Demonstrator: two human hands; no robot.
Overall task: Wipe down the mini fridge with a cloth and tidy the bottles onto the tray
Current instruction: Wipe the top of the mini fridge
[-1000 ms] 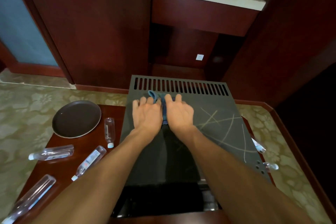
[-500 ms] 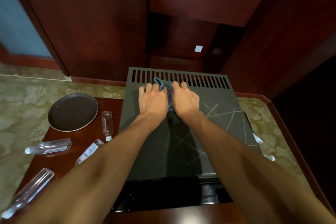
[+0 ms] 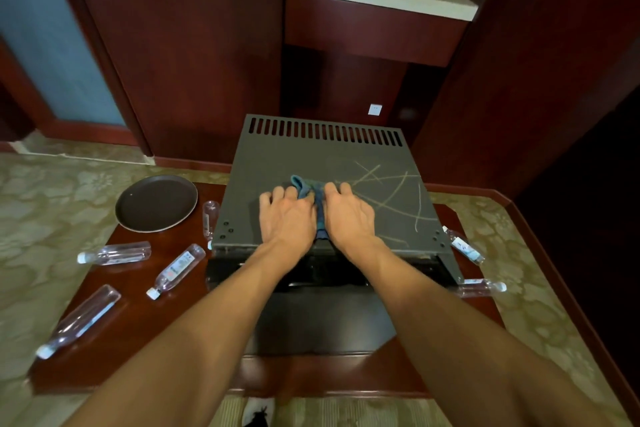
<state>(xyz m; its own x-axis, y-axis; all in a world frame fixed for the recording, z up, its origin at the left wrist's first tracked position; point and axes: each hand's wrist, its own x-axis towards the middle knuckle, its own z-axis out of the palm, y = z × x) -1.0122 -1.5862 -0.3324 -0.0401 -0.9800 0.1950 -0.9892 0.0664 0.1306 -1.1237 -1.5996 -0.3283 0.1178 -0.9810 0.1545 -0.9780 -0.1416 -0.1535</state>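
Both hands — left hand (image 3: 289, 218), right hand (image 3: 348, 217) — press flat on a bunched blue cloth (image 3: 313, 199) atop the scratched grey fridge (image 3: 311, 156)

The scene is taken by a single wide-angle camera worn on the head, pointed forward and steeply down. The grey mini fridge (image 3: 322, 163) on the desk (image 3: 114, 340) is seen from close above, with both forearms entering from the lower edge. Straight lines are bowed toward the frame's sides.
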